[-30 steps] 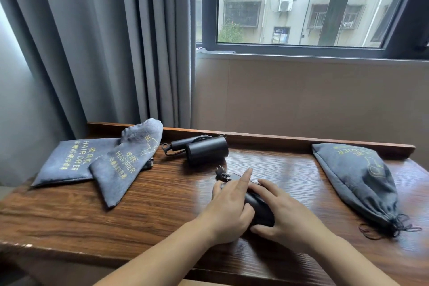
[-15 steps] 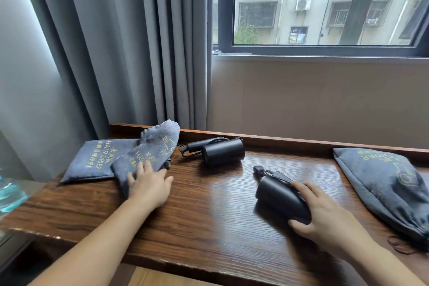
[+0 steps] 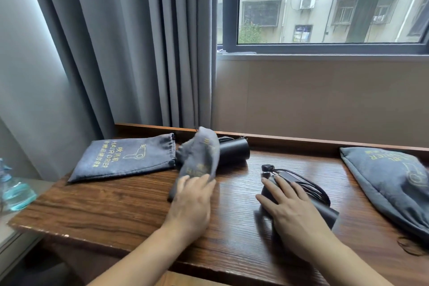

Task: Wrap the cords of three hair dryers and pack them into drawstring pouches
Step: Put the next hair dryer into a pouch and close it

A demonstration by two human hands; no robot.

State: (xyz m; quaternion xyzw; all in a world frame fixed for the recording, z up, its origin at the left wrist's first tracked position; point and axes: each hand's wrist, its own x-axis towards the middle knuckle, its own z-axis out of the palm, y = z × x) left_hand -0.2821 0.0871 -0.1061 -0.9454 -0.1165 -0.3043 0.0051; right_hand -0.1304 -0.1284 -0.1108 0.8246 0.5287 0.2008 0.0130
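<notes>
At the far left edge, a blue-tinted bottle (image 3: 16,193) is cut off by the frame. On the wooden table (image 3: 116,211) an empty grey pouch (image 3: 123,159) is laid flat before the curtain (image 3: 139,42). A second pouch (image 3: 199,158), blurred, is gripped at its lower end by the left hand (image 3: 191,204), and part of the rear hair dryer (image 3: 234,152) is hidden behind it. The near hair dryer (image 3: 325,213), its cord (image 3: 311,187) wrapped round it, is covered by the right hand (image 3: 290,211), whose fingers are curled over the body. At the right, a filled pouch (image 3: 390,183) is cut off by the frame edge.
</notes>
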